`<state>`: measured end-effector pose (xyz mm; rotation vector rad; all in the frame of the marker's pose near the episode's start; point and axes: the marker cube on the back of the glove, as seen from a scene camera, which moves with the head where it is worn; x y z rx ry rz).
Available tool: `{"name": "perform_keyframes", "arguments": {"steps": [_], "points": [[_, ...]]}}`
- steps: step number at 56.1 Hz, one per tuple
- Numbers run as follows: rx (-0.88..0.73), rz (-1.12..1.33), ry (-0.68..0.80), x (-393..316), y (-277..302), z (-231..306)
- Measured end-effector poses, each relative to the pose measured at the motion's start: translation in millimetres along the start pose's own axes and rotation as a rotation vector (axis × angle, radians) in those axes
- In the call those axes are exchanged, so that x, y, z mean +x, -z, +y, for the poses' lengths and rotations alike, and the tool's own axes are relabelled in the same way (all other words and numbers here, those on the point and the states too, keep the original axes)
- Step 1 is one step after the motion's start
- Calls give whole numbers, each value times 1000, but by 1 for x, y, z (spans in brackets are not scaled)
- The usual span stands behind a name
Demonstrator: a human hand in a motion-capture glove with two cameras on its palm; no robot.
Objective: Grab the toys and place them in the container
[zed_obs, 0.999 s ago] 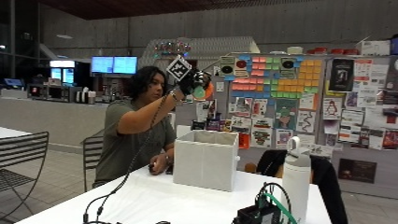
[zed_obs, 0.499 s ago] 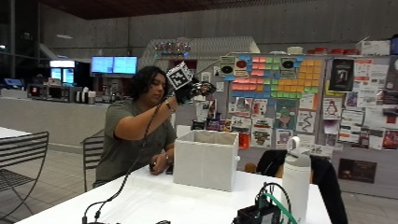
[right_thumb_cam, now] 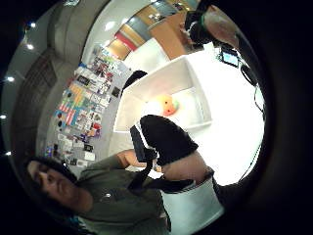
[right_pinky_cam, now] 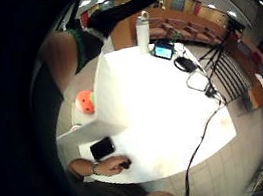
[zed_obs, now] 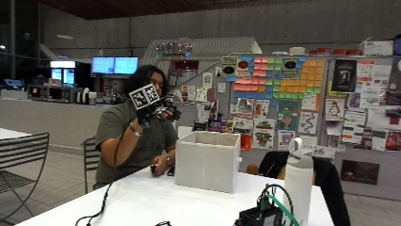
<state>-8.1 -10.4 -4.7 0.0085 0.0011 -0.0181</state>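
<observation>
**Gloved hand raised beside the container, one toy inside**

The person sits at the white table with the gloved right hand lifted to about face height, elbow bent and forearm upright. The hand is above and to the person's side of the white fabric container, well clear of its rim. In the outside view the fingers look drawn together, but that view does not show whether they hold anything; in the thumb-side palm view a black-gloved finger curves across the frame with nothing visible against it. Whether the hand grips an object cannot be told.

Below the hand, the container stands upright on the table with its open top facing up. An orange toy lies on the container's floor, near the wall on the person's side; the little-finger-side palm view shows the same toy just past the container's rim.

The bare left hand rests on the table edge nearest the person, lower than the gloved hand, touching a small dark object. A black phone lies flat just beside it, between that hand and the container.

Farther from the hand, beyond the container, a white bottle stands upright near a dark device with a lit screen and coiled cables.
</observation>
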Motion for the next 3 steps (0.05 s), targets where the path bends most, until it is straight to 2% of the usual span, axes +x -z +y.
{"name": "perform_keyframes", "arguments": {"steps": [3], "points": [[-5, 3, -13, 6, -3, 7]]}}
